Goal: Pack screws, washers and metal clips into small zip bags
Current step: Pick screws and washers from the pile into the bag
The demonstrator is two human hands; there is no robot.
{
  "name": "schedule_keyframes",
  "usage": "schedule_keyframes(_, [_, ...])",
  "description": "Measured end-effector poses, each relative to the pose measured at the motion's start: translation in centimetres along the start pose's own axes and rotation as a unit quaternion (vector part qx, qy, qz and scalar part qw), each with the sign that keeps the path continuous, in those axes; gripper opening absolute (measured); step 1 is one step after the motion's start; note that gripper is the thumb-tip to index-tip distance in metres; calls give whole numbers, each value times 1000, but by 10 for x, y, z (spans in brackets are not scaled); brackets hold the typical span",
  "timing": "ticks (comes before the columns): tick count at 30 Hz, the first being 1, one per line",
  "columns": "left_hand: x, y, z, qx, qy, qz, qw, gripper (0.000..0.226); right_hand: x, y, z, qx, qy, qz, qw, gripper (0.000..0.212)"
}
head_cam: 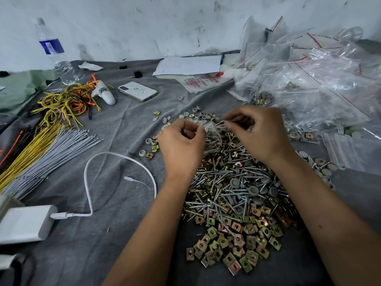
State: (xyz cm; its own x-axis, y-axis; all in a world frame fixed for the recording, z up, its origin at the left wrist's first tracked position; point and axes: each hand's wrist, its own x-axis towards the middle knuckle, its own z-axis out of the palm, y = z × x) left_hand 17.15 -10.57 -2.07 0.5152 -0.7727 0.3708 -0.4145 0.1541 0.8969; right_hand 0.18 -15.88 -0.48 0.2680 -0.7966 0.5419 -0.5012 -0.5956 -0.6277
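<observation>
head view: above the screw pile [231, 182], left hand [181, 145] pinches a small zip bag [212, 131] open so right hand [255, 131] fingers, pinching a screw [221, 122], can drop it in.

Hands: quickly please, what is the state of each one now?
Left hand: closed, pinching the small zip bag.
Right hand: closed, pinching a screw at the bag's mouth.
</observation>
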Motion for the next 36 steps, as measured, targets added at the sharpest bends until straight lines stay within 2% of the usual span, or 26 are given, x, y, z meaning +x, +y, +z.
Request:
schedule_keyframes(2, [0, 0, 0, -3, 5, -2, 1000, 21, 2, 8, -4, -56, -7, 25, 998, 19])
schedule_keyframes(5, [0, 0, 0, -7, 14, -5, 1000, 24, 2, 16, -4, -168, -111, 48, 978, 34])
schedule_keyframes(7, [1, -1, 0, -10, 16, -8, 1000, 23, 3, 16, -2, -194, -155, 49, 967, 39])
schedule_keyframes(9, [1, -1, 0, -13, 17, -10, 1000, 23, 4, 15, -1, -202, -166, 41, 964, 40])
schedule_keyframes(18, [2, -2, 0, -14, 14, -11, 1000, 24, 4, 16, -3, -181, -165, 46, 968, 21])
schedule_keyframes(21, [2, -2, 0, -12, 17, -9, 1000, 23, 3, 17, -3, -189, -139, 37, 971, 14])
schedule_keyframes(23, [2, -2, 0, -9, 17, -7, 1000, 23, 4, 16, -2, -174, -102, 24, 979, 14])
schedule_keyframes(26, [2, -2, 0, -11, 13, -11, 1000, 22, 3, 5, -3, -70, -37, -49, 996, 16])
schedule_keyframes(28, [2, -2, 0, -10, 10, -11, 1000, 20, 0, -5, 0, -26, -34, -101, 994, 16])
schedule_keyframes(30, [2, -2, 1, -5, 14, -8, 1000, 17, -3, -11, 6, -30, -49, -126, 990, 19])
schedule_keyframes(33, [3, -3, 1, -1, 18, -8, 1000, 18, -4, -13, 11, -51, -68, -128, 988, 24])
schedule_keyframes(36, [3, -3, 1, 0, 18, -7, 1000, 21, -2, -9, 9, -42, -44, -107, 992, 21])
